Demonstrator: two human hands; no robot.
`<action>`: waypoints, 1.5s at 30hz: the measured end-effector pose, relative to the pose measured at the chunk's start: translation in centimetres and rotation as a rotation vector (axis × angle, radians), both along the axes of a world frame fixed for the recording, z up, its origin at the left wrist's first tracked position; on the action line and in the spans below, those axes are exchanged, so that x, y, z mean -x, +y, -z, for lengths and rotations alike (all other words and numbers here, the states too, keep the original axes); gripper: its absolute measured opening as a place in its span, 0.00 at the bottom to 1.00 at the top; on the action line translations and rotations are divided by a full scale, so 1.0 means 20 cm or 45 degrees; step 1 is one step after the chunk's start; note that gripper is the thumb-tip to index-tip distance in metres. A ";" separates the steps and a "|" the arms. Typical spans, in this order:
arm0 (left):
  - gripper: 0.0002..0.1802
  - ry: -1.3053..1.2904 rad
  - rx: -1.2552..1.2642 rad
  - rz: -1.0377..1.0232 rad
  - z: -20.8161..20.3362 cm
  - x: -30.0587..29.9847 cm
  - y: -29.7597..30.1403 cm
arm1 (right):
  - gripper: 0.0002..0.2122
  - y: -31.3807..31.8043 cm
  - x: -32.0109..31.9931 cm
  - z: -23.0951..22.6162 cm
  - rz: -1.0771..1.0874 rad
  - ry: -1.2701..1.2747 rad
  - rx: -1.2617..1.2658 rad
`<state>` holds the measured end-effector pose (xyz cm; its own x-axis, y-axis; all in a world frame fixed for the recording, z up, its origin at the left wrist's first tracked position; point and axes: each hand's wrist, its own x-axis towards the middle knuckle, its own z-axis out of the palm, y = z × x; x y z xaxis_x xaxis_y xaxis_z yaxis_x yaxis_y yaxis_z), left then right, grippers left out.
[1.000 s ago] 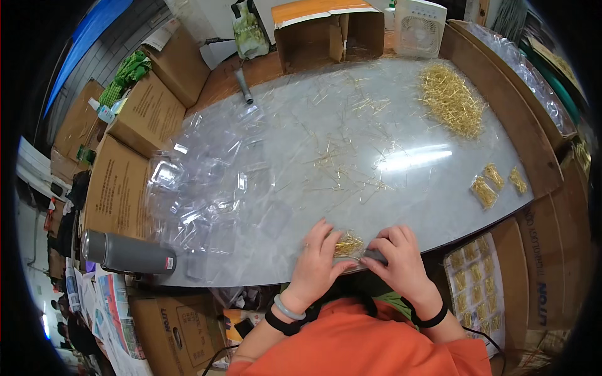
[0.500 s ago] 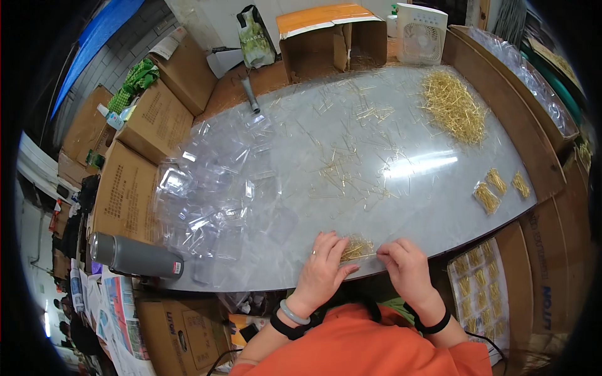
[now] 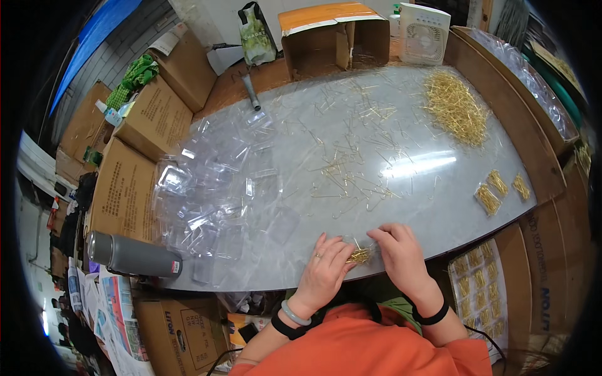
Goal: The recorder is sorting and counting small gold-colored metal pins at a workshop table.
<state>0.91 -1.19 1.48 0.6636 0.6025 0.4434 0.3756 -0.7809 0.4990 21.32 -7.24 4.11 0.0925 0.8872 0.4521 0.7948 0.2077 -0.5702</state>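
Note:
At the near edge of the grey table, a small clear plastic packet point(image 3: 369, 245) holds a bundle of gold wire hooks point(image 3: 359, 255). My left hand point(image 3: 325, 268) is closed around the packet's left side, its thumb near the lower edge. On the other side, my right hand point(image 3: 401, 255) has its fingers bent and pinched at the packet's upper right edge; the fingertips partly hide that edge. Loose gold wire hooks point(image 3: 342, 172) lie scattered beyond both hands. Many clear plastic packets point(image 3: 216, 188) are spread to the left.
A big heap of gold hooks point(image 3: 456, 108) sits at the far right. Several filled packets point(image 3: 488, 199) lie near the right edge. A grey flask point(image 3: 135, 254) stands by the left edge. Cardboard boxes point(image 3: 125, 188), a white fan point(image 3: 424, 36) and an open carton point(image 3: 332, 41) border the table.
My right fingers have moved up from the packet's lower right to its upper right edge. The packet has turned and its hooks sit lower, closer to me.

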 end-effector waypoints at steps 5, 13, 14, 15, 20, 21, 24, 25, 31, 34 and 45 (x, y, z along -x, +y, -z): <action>0.19 0.011 -0.075 0.030 -0.04 0.00 0.01 | 0.12 0.04 0.03 -0.02 0.007 -0.012 0.063; 0.17 -0.006 -0.099 0.091 -0.02 0.01 0.02 | 0.10 0.11 -0.01 -0.05 -0.311 -0.105 0.115; 0.17 0.000 -0.094 0.102 -0.01 0.01 0.01 | 0.09 0.13 -0.01 -0.05 -0.359 -0.138 0.128; 0.17 0.006 -0.089 0.112 0.00 0.02 0.01 | 0.09 0.14 -0.02 -0.05 -0.408 -0.171 0.141; 0.18 -0.058 -0.086 0.082 -0.01 0.01 0.00 | 0.08 0.12 -0.07 -0.06 -0.371 -0.244 0.225; 0.18 -0.061 -0.083 0.072 -0.02 0.01 0.00 | 0.08 0.10 -0.08 -0.07 -0.360 -0.249 0.217; 0.19 -0.028 -0.060 0.082 -0.01 0.02 0.00 | 0.06 0.08 -0.07 -0.07 -0.302 -0.293 0.205; 0.20 -0.011 -0.052 0.096 -0.01 0.02 0.01 | 0.06 0.08 -0.07 -0.06 -0.274 -0.313 0.203; 0.29 0.054 0.015 0.070 -0.07 -0.01 0.00 | 0.05 0.13 -0.03 0.00 -0.102 -0.248 0.108; 0.29 0.039 0.031 -0.002 -0.07 -0.02 0.00 | 0.05 0.17 0.01 0.02 -0.018 -0.196 0.026; 0.21 0.113 -0.052 -0.261 -0.04 -0.05 -0.03 | 0.11 -0.13 0.00 -0.05 0.003 -0.109 0.012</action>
